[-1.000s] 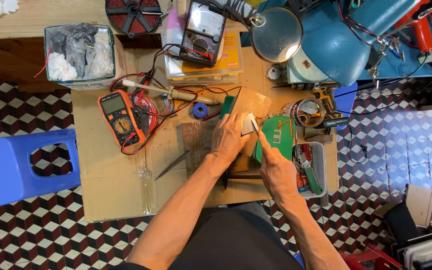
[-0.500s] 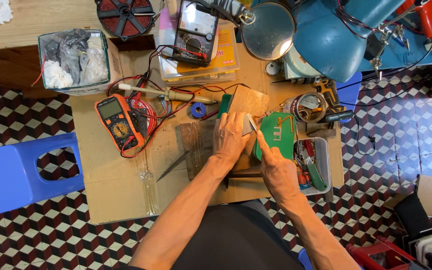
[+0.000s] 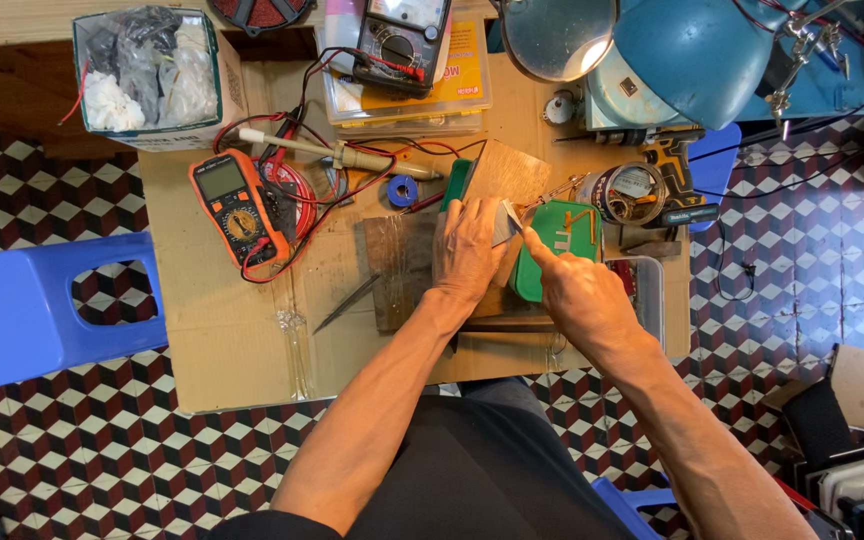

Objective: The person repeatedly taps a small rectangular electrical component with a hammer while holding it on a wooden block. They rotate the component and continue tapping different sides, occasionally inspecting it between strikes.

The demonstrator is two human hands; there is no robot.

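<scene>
Off the desk's left edge stood a blue plastic stool. At the desk's back left corner sat a bin stuffed with crumpled plastic and rags. Just right of it, toward the left middle of the desk, lay an orange multimeter with its red and black leads tangled beside it, and a second, dark meter rested on a yellow parts box at the back edge.

At the desk's middle lay a dark wooden board. The left hand lay flat, fingers spread and pressing down on a small flat piece at the board's right end; it gripped nothing that could be seen, it only held the work down. Just beside it the right hand was closed, forefinger stretched along a thin metal blade or tool whose tip met the piece near the left fingertips.

To do this well, I judge the left hand should keep firm, even pressure, fingers clear of the tip, while the right works with short, controlled strokes.

A green case lay under the right hand, a tape roll beyond it, and a blue lamp at the back right corner.

The piece itself was almost wholly covered by the left palm; what it was, and the tool's handle, could not be made out.
</scene>
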